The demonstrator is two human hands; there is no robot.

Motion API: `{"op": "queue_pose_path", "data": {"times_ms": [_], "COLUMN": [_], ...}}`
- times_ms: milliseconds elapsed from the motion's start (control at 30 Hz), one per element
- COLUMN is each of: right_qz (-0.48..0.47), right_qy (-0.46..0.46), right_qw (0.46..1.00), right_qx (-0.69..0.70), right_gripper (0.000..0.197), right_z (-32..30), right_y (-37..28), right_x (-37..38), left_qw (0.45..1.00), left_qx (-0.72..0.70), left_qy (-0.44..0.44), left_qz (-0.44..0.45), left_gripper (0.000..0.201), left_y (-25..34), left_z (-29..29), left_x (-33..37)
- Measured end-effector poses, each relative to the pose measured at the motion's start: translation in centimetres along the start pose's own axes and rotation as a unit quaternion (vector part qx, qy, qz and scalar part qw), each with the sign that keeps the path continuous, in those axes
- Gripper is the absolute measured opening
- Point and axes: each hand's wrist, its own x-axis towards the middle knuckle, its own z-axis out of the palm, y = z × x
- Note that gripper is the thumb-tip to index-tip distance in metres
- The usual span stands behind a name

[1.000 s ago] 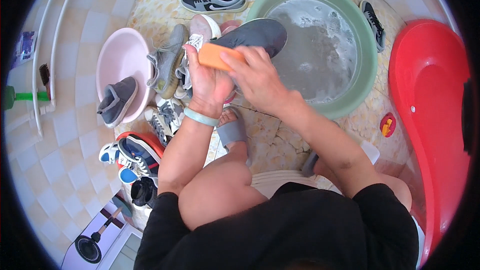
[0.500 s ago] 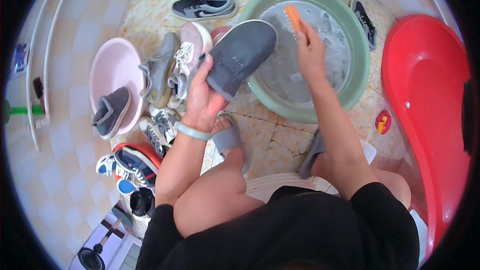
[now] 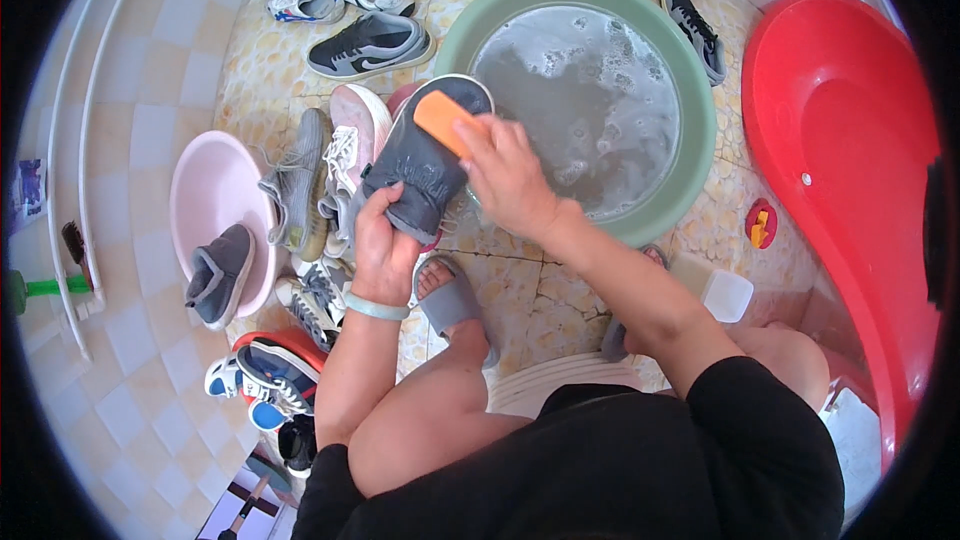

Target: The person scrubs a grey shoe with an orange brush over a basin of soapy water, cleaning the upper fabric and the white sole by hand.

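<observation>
A dark grey shoe point(image 3: 408, 162) is held at its heel end by my left hand point(image 3: 384, 252), whose fingers are wrapped round it. Its toe tilts up and away, beside the rim of a green basin point(image 3: 697, 155). My right hand point(image 3: 512, 178) grips an orange scrubbing brush point(image 3: 443, 122) and lays it on the front upper of the shoe. The brush covers its own bristles. Cloudy, foamy water point(image 3: 575, 90) fills the basin to the right. A similar grey shoe point(image 3: 220, 275) leans over the edge of a pink basin point(image 3: 212, 165) on the left.
Several shoes lie close by: a pink sneaker point(image 3: 356, 128), a grey knit sneaker point(image 3: 298, 185), a black-and-grey sneaker point(image 3: 372, 45) and a blue one point(image 3: 277, 372). A red plastic tub point(image 3: 840, 130) stands at the right. A white plastic container point(image 3: 727, 296) is near my right leg.
My right hand has brought the brush leftward from over the green basin onto the shoe. The shoe has moved slightly left and down in view, with the view itself shifting.
</observation>
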Motion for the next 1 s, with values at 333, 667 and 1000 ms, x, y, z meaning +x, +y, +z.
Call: {"op": "queue_pose_path", "data": {"times_ms": [333,667,1000], "right_qz": [0.247,0.36,0.201], "right_qy": [-0.031,-0.018,-0.009], "right_qw": [0.968,0.925,0.967], "right_qx": [0.037,0.12,0.157], "right_gripper": [0.041,0.04,0.037], "right_z": [0.3,-2.1,-0.9], "right_y": [10.1,9.5,5.8], "right_x": [0.7,-1.0,1.9], "left_qw": [1.0,0.996,0.997], "left_qx": [-0.019,-0.045,-0.054], "left_qy": [0.009,-0.012,-0.037], "left_qz": [-0.016,-0.07,-0.027], "left_gripper": [0.054,0.057,0.052], "left_y": [0.3,0.6,0.2], "left_z": [0.7,0.3,1.7], "left_x": [-0.6,-1.1,0.9]}}
